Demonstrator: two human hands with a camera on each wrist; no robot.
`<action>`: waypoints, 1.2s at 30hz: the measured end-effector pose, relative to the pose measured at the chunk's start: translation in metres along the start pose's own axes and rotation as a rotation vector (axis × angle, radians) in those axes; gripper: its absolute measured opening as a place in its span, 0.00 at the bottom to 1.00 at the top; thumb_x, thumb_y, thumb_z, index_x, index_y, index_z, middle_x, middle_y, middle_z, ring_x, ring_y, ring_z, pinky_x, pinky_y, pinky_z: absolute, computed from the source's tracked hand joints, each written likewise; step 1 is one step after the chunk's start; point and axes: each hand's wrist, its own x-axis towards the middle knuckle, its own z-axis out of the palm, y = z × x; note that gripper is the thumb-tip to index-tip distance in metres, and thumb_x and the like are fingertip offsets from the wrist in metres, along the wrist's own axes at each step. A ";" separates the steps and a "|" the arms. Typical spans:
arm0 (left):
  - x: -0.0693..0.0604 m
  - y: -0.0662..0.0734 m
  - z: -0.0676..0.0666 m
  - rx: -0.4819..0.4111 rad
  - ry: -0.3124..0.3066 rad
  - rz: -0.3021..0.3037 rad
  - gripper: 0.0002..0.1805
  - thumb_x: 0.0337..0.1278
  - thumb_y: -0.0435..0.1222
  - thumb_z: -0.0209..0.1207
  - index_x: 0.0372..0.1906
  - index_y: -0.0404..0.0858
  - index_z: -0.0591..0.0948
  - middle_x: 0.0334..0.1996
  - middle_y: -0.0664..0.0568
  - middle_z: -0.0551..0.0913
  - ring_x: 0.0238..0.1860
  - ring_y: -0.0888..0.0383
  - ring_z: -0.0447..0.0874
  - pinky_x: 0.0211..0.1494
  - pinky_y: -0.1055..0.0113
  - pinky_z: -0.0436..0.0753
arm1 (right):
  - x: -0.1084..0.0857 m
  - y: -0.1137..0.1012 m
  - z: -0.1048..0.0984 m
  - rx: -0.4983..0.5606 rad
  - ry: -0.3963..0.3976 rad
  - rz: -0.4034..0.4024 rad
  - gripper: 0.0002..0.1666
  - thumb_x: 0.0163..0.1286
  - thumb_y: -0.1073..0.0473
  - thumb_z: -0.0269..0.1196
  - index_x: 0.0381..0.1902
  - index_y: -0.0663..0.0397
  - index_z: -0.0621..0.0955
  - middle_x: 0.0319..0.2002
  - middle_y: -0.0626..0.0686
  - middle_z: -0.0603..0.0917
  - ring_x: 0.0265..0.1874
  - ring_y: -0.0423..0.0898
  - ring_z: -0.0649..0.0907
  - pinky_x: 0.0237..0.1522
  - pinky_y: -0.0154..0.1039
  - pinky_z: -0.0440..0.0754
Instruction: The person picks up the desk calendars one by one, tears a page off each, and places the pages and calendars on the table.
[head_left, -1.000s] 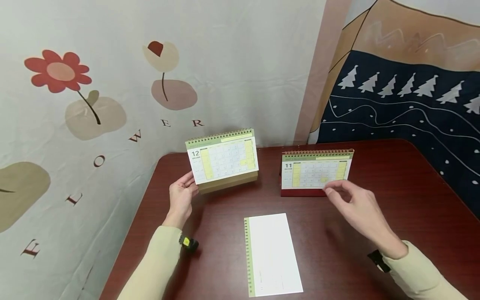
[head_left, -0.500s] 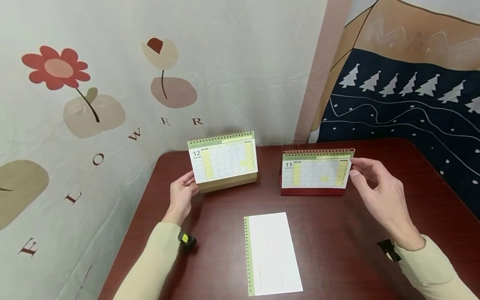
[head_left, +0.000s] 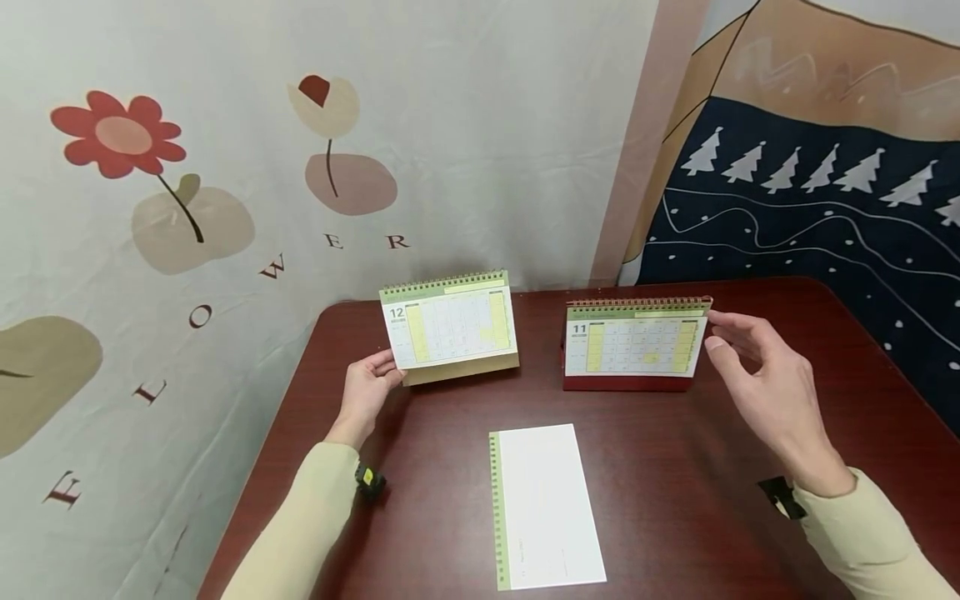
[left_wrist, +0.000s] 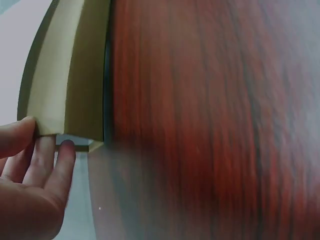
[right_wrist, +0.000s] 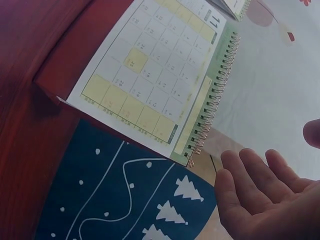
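Head view: fairly bright, even, soft light. Pale sheen on tabletop [head_left: 652,517] between the hands. Soft shadow just right of left hand [head_left: 365,396]; fainter one left of right hand [head_left: 776,379]. Gripped calendar [head_left: 453,325]: small print washed out. Left wrist view: dimmer, hazy glare well right of grip, wood grain soft. Right wrist view: dim, bluish.

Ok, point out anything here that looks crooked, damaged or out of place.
Nothing looks spilled or damaged. The calendar showing 12 is askew, one end in the left grip, while the calendar showing 11 stands nearly level. The white sheet lies flat apart from both, with no wire visible along its holed green edge.
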 end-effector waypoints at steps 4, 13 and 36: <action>-0.001 0.000 0.000 0.106 -0.007 0.022 0.22 0.63 0.20 0.61 0.62 0.23 0.80 0.53 0.30 0.85 0.39 0.66 0.85 0.41 0.75 0.84 | 0.002 0.001 -0.003 -0.003 0.014 0.012 0.25 0.79 0.47 0.59 0.68 0.47 0.78 0.63 0.56 0.83 0.49 0.16 0.71 0.47 0.19 0.67; -0.004 -0.002 -0.002 0.477 -0.011 0.185 0.17 0.58 0.24 0.67 0.53 0.29 0.86 0.41 0.39 0.90 0.45 0.49 0.91 0.46 0.60 0.87 | 0.009 0.004 -0.013 0.017 0.058 0.013 0.24 0.79 0.48 0.59 0.68 0.45 0.79 0.60 0.57 0.83 0.49 0.18 0.73 0.49 0.19 0.67; -0.008 -0.006 -0.006 0.675 -0.055 0.273 0.17 0.55 0.25 0.64 0.51 0.33 0.87 0.39 0.44 0.92 0.45 0.49 0.91 0.45 0.57 0.81 | 0.016 0.014 -0.022 -0.018 0.054 0.049 0.25 0.80 0.47 0.56 0.70 0.44 0.77 0.63 0.58 0.82 0.49 0.16 0.71 0.48 0.22 0.66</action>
